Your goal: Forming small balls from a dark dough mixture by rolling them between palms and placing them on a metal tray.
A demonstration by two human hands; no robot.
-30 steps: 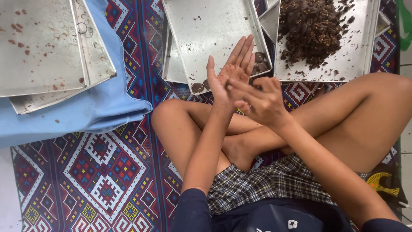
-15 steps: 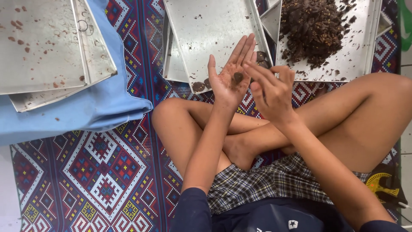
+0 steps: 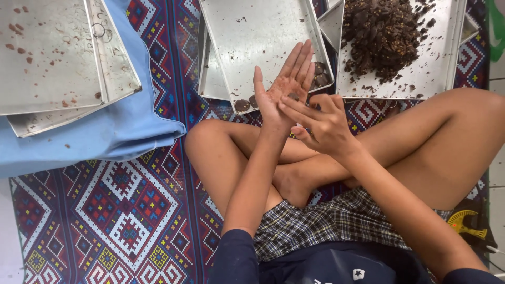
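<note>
I sit cross-legged on a patterned mat. My left hand (image 3: 284, 84) is held flat, palm up, over the near edge of the middle metal tray (image 3: 252, 37). A small dark brown lump (image 3: 292, 97) lies on its smeared palm. My right hand (image 3: 321, 123) crosses in from the right and its outstretched fingertips rest on the palm beside the lump. Several flattened dark discs (image 3: 319, 73) lie along that tray's near edge, some partly hidden behind my left hand.
A second metal tray (image 3: 439, 79) at the back right holds a pile of dark crumbly material (image 3: 381, 34). Stained metal trays (image 3: 47, 52) are stacked on a blue cloth (image 3: 121, 131) at the left. A yellow tool (image 3: 465, 223) lies by my right knee.
My right hand lifted off the left palm, uncovering the dark lump. It then slid down so its fingertips lie on the lower palm. The left hand stayed in place.
</note>
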